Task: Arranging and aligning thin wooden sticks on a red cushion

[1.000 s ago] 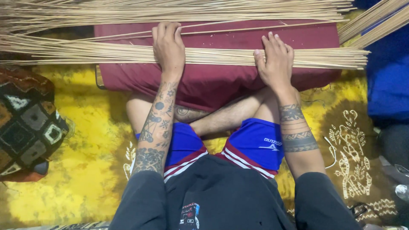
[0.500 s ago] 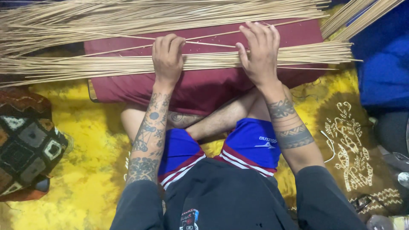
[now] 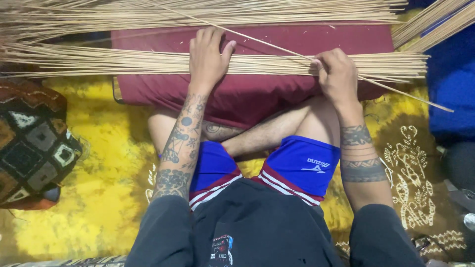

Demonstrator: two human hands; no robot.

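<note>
I sit cross-legged behind a dark red cushion (image 3: 247,99). A long flat bundle of thin tan sticks (image 3: 99,62) lies across it from left to right. My left hand (image 3: 208,54) rests palm down on this bundle, fingers spread over the sticks. My right hand (image 3: 339,74) is closed on a single thin stick (image 3: 267,44) that runs diagonally from the upper left, over the bundle, to the lower right past the cushion. A second, larger pile of sticks (image 3: 198,14) lies along the far edge of the cushion.
A yellow patterned rug (image 3: 99,198) covers the floor. A dark patchwork cushion (image 3: 32,148) sits at the left. Blue fabric (image 3: 452,94) lies at the right, with more sticks (image 3: 435,22) angled in the top right corner.
My right hand went from lying flat on the near bundle to reaching up, then closed on one stick and pulled it out at a diagonal. My left hand stayed pressed on the bundle.
</note>
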